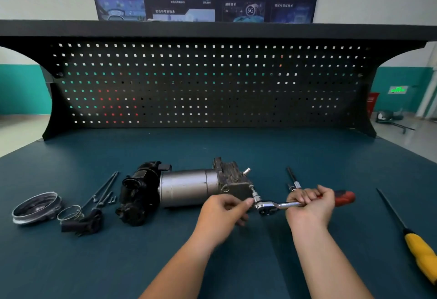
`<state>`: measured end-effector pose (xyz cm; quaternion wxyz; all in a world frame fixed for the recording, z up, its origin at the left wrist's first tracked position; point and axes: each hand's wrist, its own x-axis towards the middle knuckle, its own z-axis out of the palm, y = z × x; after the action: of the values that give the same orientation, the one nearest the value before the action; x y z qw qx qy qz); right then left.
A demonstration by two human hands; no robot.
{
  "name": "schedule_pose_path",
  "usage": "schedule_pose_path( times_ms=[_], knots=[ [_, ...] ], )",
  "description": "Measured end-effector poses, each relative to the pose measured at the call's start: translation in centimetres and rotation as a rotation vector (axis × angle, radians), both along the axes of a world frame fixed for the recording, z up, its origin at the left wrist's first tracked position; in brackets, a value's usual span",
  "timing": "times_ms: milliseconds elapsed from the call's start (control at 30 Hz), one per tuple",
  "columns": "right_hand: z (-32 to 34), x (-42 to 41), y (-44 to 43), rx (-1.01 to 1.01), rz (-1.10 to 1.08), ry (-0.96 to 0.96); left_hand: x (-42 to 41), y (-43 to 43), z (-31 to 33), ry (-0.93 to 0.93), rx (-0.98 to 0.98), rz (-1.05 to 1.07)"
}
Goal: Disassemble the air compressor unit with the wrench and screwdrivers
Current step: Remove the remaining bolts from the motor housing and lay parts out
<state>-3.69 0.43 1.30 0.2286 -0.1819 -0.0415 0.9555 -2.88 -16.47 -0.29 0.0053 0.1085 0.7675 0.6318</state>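
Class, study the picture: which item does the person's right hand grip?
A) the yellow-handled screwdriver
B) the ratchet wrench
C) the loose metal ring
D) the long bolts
B: the right hand is curled round the handle of the ratchet wrench, while the yellow-handled screwdriver lies untouched farther right.

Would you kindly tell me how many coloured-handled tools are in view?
2: the red-handled wrench gripped by the right hand, and the yellow-handled screwdriver lying far right.
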Motion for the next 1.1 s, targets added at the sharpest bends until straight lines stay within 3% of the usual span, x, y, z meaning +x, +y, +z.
schedule_pose_path(
  times_ms=[167,400,533,667,767,867,967,1100],
  knots=[
    [0.7,0.0,-0.3,0.103,-0.013,0.01,-0.3,2.5,0.2,-0.448,0.336,-0.107],
    [3.0,0.2,-1.7,0.507,-0.101,0.014,-0.9,3.5,0.4,-0.673,0.464,-0.119],
    [4.4,0.1,-3.5,0.891,-0.082,0.102,-1.5,3.1,-0.2,-0.703,0.53,-0.174],
    [4.7,0.4,-5.9,1.472,-0.06,0.125,-1.5,3.5,-0.5,-0.645,0.527,-0.19],
    [4.4,1.1,-8.0,1.846,0.007,0.259,-1.5,3.5,-0.9,-0.596,0.564,-0.216],
    [4.3,1.1,-8.8,2.075,0.11,0.345,-1.3,3.5,-0.7,-0.6,0.662,-0.235],
    [4.4,1.1,-8.3,1.986,0.056,0.321,-1.3,3.7,-0.6,-0.599,0.613,-0.205],
    [4.7,0.9,-6.0,1.384,0.003,0.173,-1.3,3.5,-0.3,-0.637,0.542,-0.204]
  ],
)
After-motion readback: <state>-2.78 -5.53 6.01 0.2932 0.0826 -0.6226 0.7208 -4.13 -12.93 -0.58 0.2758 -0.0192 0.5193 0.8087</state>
